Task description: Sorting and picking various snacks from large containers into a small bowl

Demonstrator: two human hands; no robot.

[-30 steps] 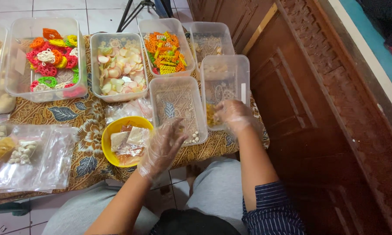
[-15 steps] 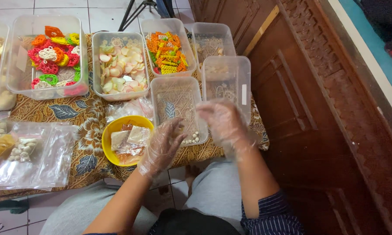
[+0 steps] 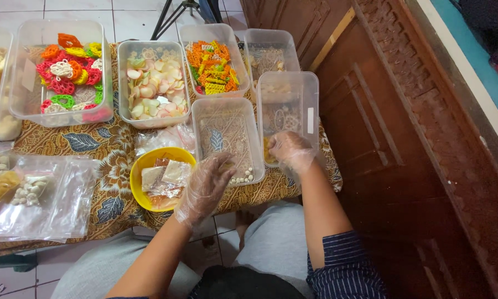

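Both my hands wear thin clear plastic gloves. My left hand [image 3: 205, 185] hovers over the near edge of a clear plastic tub [image 3: 226, 138] holding a few small white pieces, its fingers curled; whether it holds anything I cannot tell. My right hand [image 3: 291, 150] reaches into the near end of another clear tub [image 3: 311, 97] to the right, fingers closed around some yellowish snack pieces. A yellow bowl [image 3: 141, 166] with small clear packets sits just left of my left hand.
Farther back stand tubs of colourful crackers [image 3: 66, 72], pale chips [image 3: 152, 83], orange and yellow snacks [image 3: 211, 61] and a near-empty tub [image 3: 271, 52]. Clear plastic bags with snacks [image 3: 33, 194] lie at the left on the patterned batik cloth [image 3: 102, 144]. A dark carved wooden door [image 3: 404, 138] stands right.
My right hand lifted toward the middle tub half a second ago, then moved back right and down into the near end of the right tub. My left hand stayed near the yellow bowl.
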